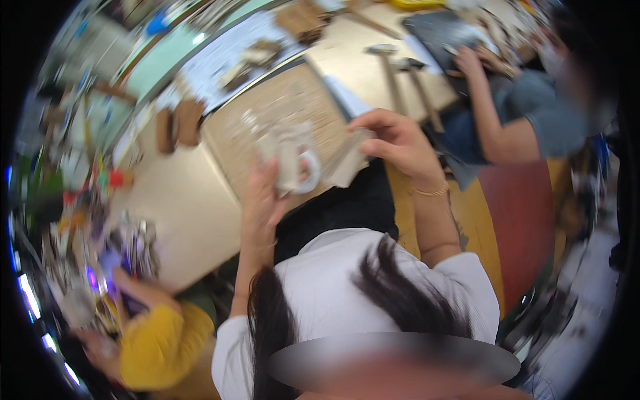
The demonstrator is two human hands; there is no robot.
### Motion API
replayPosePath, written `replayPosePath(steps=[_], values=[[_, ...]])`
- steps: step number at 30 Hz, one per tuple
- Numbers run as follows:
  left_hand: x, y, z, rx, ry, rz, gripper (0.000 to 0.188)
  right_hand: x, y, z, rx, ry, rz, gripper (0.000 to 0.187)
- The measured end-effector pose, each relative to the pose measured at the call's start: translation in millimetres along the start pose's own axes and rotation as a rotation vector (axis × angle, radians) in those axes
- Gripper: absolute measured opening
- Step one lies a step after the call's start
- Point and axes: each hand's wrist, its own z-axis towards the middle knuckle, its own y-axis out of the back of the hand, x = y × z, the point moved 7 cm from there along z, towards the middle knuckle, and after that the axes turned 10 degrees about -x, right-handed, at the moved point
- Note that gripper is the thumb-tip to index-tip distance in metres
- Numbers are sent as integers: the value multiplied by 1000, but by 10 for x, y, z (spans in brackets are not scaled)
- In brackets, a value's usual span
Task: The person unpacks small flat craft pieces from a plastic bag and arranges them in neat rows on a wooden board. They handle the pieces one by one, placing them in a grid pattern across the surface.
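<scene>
My right hand point(397, 141) pinches a pale grey flat piece point(347, 163) between thumb and fingers, at the right edge of a brown board. My left hand point(262, 193) is closed on a pale beige strip point(288, 163) that stands up from it; motion blurs its fingertips. Just right of that strip shows a white ring-shaped thing point(311, 170), too smeared to name. Under both pieces lies the brown board point(227, 127), with thin pale strips point(293, 107) spread over its surface. What the pieces are made of I cannot make out.
Two hammers, one point(390, 77) beside the other point(419, 87), lie right of the board. Brown blocks point(180, 123) stand at its left. At the right a co-worker point(513, 113) handles things on a dark board point(437, 40); another person in yellow point(157, 343) sits lower left.
</scene>
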Motion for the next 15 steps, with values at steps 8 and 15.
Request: replayPosePath(steps=[8, 15], values=[[-97, -186, -132, -27, 42, -106, 52, -228, -446, 196, 143, 4, -295, 25], [-49, -116, -109, -17, -1, 32, 64, -244, -572, 275, 193, 106, -527, 24]])
